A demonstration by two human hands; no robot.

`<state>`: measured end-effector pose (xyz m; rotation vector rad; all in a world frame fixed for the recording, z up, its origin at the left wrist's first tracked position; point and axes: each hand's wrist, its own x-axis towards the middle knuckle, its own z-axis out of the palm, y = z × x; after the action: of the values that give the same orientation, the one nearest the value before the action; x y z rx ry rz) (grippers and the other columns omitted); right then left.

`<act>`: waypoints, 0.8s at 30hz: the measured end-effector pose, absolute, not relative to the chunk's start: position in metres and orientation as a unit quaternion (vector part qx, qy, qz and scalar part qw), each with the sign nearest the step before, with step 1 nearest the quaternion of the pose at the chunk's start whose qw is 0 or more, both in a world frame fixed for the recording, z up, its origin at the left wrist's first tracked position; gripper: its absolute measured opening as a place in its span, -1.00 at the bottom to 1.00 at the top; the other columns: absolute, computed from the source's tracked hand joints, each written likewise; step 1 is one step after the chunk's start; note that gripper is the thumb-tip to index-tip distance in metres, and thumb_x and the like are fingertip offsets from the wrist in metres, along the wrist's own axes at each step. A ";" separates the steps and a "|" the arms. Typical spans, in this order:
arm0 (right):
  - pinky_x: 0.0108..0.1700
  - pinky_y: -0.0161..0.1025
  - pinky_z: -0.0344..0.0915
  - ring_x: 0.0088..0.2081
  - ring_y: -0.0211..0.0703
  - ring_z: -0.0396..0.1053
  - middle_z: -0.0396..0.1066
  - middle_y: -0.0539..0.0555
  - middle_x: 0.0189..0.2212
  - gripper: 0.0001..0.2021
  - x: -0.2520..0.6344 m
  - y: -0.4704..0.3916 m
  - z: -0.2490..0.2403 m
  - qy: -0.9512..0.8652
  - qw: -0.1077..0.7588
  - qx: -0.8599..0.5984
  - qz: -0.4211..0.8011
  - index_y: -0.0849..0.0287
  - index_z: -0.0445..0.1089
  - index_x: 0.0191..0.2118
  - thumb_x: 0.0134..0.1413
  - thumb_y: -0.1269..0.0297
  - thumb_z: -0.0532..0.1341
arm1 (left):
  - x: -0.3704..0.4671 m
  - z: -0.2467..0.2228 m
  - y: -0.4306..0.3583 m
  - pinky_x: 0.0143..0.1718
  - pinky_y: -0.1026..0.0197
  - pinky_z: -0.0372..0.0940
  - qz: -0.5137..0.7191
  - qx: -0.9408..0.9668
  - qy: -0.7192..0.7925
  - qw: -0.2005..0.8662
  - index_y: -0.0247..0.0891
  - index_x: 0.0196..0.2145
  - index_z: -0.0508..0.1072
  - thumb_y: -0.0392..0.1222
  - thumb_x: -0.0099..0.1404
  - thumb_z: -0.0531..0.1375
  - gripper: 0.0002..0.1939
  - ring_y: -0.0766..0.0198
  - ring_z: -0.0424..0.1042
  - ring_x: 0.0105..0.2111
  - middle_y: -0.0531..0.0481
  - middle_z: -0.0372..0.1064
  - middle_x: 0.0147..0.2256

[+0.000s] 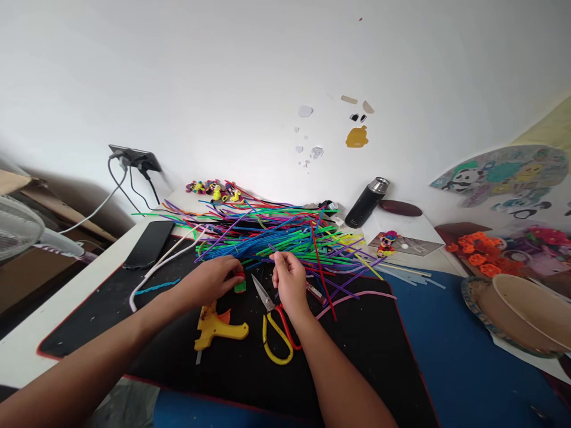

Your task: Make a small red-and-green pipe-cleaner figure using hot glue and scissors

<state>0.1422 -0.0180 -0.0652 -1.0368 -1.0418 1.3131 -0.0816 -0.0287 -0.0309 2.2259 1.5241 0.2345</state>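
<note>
My left hand (217, 276) is closed, with a small green and red fuzzy piece (240, 286) at its fingertips. Opposite it, my right hand (289, 282) has its thumb and fingers pressed together; whatever they pinch is too small or hidden to name. Between my hands lie scissors (279, 339) with one yellow and one red handle, blades pointing away from me. Below my left hand rests a yellow hot glue gun (218, 330), a clear stick poking from its back. Just beyond both hands spreads a large heap of coloured pipe cleaners (263, 241).
A black phone (149, 244) lies left on the black mat (178, 374). Small pipe-cleaner figures (214, 189) stand by the wall, another figure (387, 242) on a white box. Behind are a black flask (366, 203) and a dark oval case (400, 207). A fan (20, 226) stands left, a round basket (504, 315) right.
</note>
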 end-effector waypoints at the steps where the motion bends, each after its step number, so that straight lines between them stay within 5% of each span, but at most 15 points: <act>1: -0.60 -0.31 0.03 -0.69 -0.30 0.11 0.18 -0.18 -0.70 -0.51 0.142 -0.018 -0.066 -0.442 0.551 -0.438 0.556 0.14 0.49 -0.29 0.24 -0.26 0.34 | -0.082 -0.033 -0.029 -0.02 0.03 0.42 0.088 0.805 0.549 0.208 -0.15 -0.11 0.61 0.00 0.51 0.13 -0.71 -0.05 0.62 -0.07 -0.15 0.63 -0.12; 12: -0.59 -0.29 0.07 -0.67 -0.29 0.13 0.21 -0.16 -0.69 -0.48 0.147 -0.018 -0.063 -0.446 0.547 -0.445 0.551 0.14 0.51 -0.27 0.25 -0.30 0.35 | -0.093 -0.057 -0.050 0.29 -0.10 0.35 0.096 0.844 0.516 0.106 -0.23 0.31 0.48 0.15 0.44 0.34 -0.37 -0.16 0.50 0.22 -0.27 0.53 0.19; 24: -0.60 -0.31 0.07 -0.66 -0.29 0.15 0.20 -0.16 -0.69 -0.49 0.149 -0.017 -0.063 -0.444 0.539 -0.460 0.549 0.13 0.51 -0.27 0.25 -0.30 0.36 | -0.077 -0.047 -0.050 0.10 -0.09 0.36 0.044 0.867 0.495 0.039 -0.32 0.12 0.58 -0.02 0.47 0.37 -0.60 -0.15 0.52 0.03 -0.27 0.54 0.00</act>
<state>0.1492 -0.0166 -0.0629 -1.0929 -1.0558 1.3062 -0.0769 -0.0502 -0.0472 2.6574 1.5191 0.1355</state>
